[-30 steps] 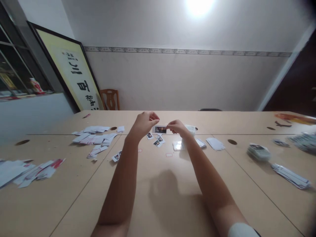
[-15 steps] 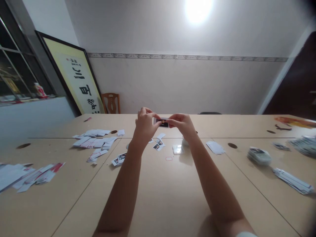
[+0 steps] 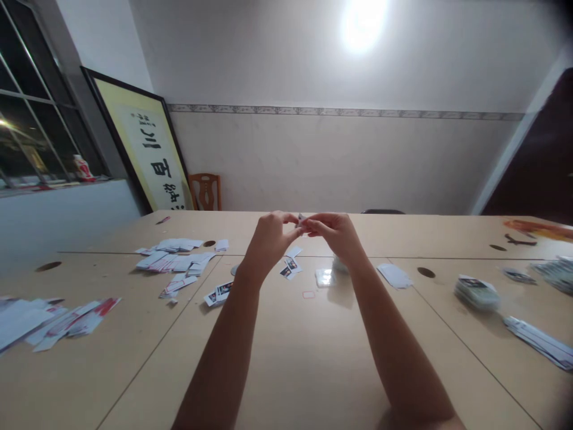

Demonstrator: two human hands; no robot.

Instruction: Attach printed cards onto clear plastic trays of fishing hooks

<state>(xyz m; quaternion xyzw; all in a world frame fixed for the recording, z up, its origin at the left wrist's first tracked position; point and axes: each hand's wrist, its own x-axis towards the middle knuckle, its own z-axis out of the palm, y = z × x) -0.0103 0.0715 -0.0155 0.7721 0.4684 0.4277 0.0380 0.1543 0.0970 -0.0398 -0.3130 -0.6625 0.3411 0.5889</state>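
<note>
Pale wooden table [image 3: 313,358] spans the room beneath a light wall [image 3: 340,161]. Above it, a small card [image 3: 300,221] (mostly hidden by fingers) sits between the person's two hands. The left hand [image 3: 272,242] pinches it between thumb and fingers, and the right hand [image 3: 338,236] pinches it from the other side. Printed pictures [image 3: 290,267] lie just below the hands, with a clear case [image 3: 324,278] to their right. White papers [image 3: 172,263] spread at the left, and loose white sheets [image 3: 394,275] lie right of the right forearm. Farther right stands a stack [image 3: 477,294] (slightly blurred). Beyond the table are a wooden chair [image 3: 206,191] and framed calligraphy [image 3: 154,149].
</note>
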